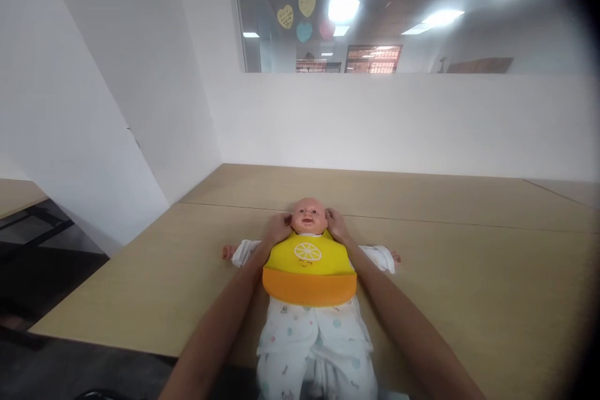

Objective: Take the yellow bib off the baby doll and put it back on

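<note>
Doll: plastic baby doll (309,215) in white printed pyjamas is lying face-up on the pale wooden bench (469,275).
Bib: yellow-and-orange silicone bib (309,269) is covering its chest.
Left hand (277,228): its grip is curling at the neck, seemingly pinching the bib's strap.
Right hand (336,225): mirroring it, perhaps to fasten the strap; grip unclear.

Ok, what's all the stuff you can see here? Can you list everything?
baby doll: one, in white patterned pyjamas, lying face up on the table
bib: one, yellow with an orange pocket, on the doll's chest
table: one, light wood, under the doll
paper hearts: several, yellow, blue and pink, on the window up top
ceiling lights: several, white, seen through the window
left hand: one, at the doll's neck by the bib
right hand: one, at the other side of the neck
</note>
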The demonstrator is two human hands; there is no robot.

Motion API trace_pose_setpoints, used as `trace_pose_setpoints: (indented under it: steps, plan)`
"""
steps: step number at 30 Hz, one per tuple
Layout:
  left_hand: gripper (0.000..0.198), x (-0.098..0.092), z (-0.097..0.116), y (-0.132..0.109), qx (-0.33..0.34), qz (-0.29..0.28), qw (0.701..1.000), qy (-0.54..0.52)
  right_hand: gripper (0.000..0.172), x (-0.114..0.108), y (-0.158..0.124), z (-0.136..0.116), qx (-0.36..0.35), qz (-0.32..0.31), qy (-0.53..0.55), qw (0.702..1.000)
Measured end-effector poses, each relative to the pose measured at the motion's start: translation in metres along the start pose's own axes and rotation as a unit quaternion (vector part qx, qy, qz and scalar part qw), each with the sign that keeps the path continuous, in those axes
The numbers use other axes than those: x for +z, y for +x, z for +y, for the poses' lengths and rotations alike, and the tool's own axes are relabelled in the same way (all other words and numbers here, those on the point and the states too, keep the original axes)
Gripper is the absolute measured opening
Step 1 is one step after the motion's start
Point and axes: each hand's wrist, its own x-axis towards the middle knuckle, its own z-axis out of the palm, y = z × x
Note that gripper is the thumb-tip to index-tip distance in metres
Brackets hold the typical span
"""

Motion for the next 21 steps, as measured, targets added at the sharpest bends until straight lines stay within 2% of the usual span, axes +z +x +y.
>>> trace_pose_setpoints:
  steps: [5,10,13,16,18,21]
  plan:
    - [0.029,-0.006,0.008,-0.005,-0.016,0.016,1.0,-0.009,0.024,-0.006,0.004,0.003,0.001,-0.058,0.009,0.998]
    - [0.021,-0.016,0.016,-0.007,-0.062,0.082,0.994,-0.036,0.019,-0.018,0.005,0.015,-0.058,-0.053,-0.123,0.989]
    - [0.017,-0.023,0.021,-0.008,-0.094,0.129,0.986,-0.057,0.024,-0.03,-0.003,0.014,-0.095,-0.042,-0.113,0.988]
    - [0.016,-0.033,0.029,-0.011,-0.103,0.178,0.974,-0.09,0.029,-0.049,-0.016,0.0,-0.1,-0.015,-0.074,0.992]
    - [0.019,-0.042,0.04,-0.016,-0.119,0.207,0.96,-0.147,0.036,-0.063,-0.028,-0.016,-0.087,-0.007,-0.033,0.996]
    - [0.027,-0.058,0.071,-0.028,-0.134,0.235,0.93,-0.25,0.048,-0.084,-0.053,-0.047,-0.074,-0.028,0.034,0.996]
